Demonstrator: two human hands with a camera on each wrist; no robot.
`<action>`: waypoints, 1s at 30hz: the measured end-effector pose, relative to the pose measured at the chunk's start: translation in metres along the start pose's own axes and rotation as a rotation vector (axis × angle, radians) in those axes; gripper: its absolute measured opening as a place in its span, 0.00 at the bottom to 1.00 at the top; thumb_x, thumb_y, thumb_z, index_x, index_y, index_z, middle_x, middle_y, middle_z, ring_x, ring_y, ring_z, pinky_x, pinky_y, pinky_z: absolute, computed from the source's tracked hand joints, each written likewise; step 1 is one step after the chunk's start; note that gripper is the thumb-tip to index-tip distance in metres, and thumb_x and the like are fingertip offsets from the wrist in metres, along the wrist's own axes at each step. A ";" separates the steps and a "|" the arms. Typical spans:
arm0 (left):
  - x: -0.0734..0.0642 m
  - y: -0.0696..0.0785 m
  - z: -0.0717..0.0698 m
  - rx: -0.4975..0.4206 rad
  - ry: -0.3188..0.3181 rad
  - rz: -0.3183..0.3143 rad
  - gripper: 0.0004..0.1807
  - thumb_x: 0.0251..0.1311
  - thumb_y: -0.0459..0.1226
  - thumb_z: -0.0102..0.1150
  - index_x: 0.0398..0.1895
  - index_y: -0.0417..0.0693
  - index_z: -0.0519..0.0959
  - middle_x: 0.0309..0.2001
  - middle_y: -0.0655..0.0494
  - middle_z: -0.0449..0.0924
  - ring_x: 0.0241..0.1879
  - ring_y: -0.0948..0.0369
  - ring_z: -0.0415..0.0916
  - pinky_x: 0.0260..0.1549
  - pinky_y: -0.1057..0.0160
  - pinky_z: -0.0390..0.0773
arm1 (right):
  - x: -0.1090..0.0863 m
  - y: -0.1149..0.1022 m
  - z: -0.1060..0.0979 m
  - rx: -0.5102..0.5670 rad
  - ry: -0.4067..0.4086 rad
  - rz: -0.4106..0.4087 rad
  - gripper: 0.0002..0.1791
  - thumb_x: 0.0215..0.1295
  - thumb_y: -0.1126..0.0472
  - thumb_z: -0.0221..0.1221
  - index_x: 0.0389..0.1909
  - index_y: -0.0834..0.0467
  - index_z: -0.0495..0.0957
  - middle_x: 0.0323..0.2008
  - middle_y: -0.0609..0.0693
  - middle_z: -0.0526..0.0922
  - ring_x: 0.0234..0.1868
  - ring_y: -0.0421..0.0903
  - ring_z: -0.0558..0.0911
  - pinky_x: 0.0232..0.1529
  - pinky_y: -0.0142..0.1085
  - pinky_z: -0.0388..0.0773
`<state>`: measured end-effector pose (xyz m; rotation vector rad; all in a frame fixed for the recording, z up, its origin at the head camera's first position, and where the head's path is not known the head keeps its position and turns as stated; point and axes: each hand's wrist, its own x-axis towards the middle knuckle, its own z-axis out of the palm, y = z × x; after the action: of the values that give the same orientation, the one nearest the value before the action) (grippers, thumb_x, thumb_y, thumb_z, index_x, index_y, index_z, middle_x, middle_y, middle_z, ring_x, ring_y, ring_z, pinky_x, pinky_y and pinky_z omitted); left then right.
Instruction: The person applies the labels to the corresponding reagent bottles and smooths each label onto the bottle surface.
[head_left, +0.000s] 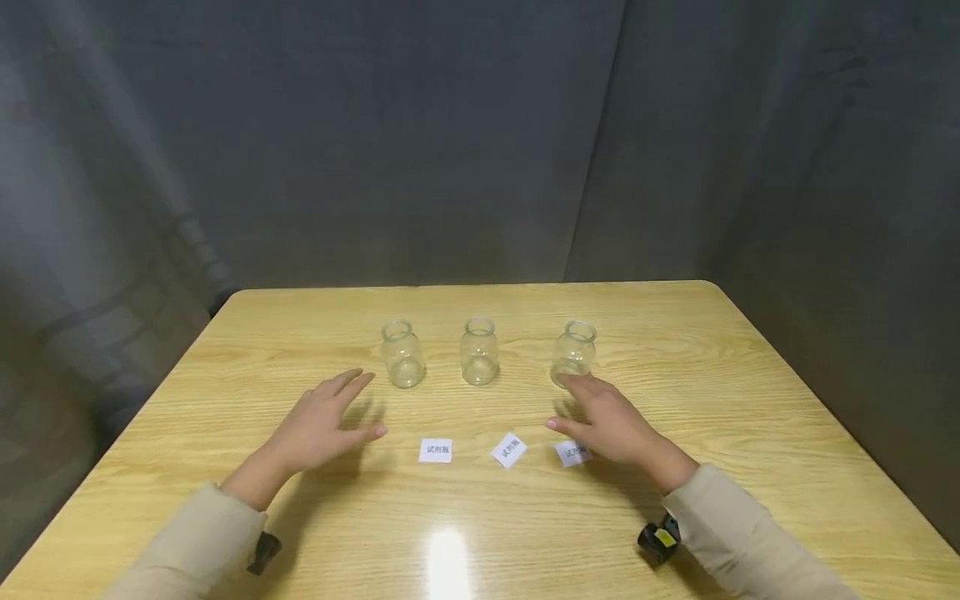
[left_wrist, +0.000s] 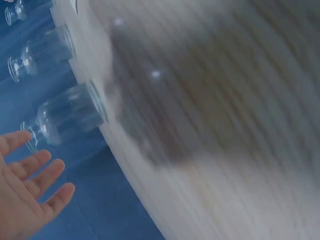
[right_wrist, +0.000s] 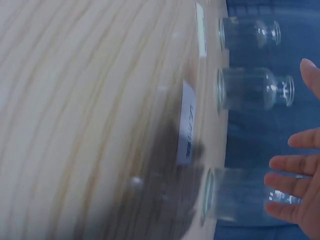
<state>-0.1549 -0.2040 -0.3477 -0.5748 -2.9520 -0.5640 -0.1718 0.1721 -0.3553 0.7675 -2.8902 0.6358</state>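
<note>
Three clear glass jars stand upright in a row: the left jar (head_left: 404, 358), the middle jar (head_left: 479, 352) and the right jar (head_left: 573, 352). Nearer me lie three white paper labels with printed characters: a left label (head_left: 436, 451), a tilted middle label (head_left: 509, 450) and a right label (head_left: 572, 453). My left hand (head_left: 322, 423) hovers over the table, left of the left jar, fingers spread and holding nothing. My right hand (head_left: 611, 418) hovers before the right jar, its fingers overlapping the jar's base and its thumb above the right label. It holds nothing; contact cannot be seen.
The wooden table (head_left: 480, 500) reaches back to a grey curtain (head_left: 375, 150), with more curtain at both sides. A black wrist camera (head_left: 658, 540) hangs below my right sleeve, and another (head_left: 263, 552) below the left. Light glares on the tabletop near the front.
</note>
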 end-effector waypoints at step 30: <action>0.007 0.019 0.026 -0.304 -0.147 0.125 0.27 0.48 0.40 0.60 0.52 0.40 0.67 0.49 0.49 0.70 0.48 0.53 0.66 0.47 0.51 0.66 | 0.040 -0.059 0.046 0.441 -0.263 -0.056 0.29 0.56 0.54 0.56 0.54 0.67 0.64 0.48 0.61 0.72 0.50 0.53 0.70 0.49 0.43 0.67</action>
<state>-0.1540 -0.1757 -0.3643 -0.8562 -2.9543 -1.0059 -0.1765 0.0885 -0.3681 1.0475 -2.9751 1.2811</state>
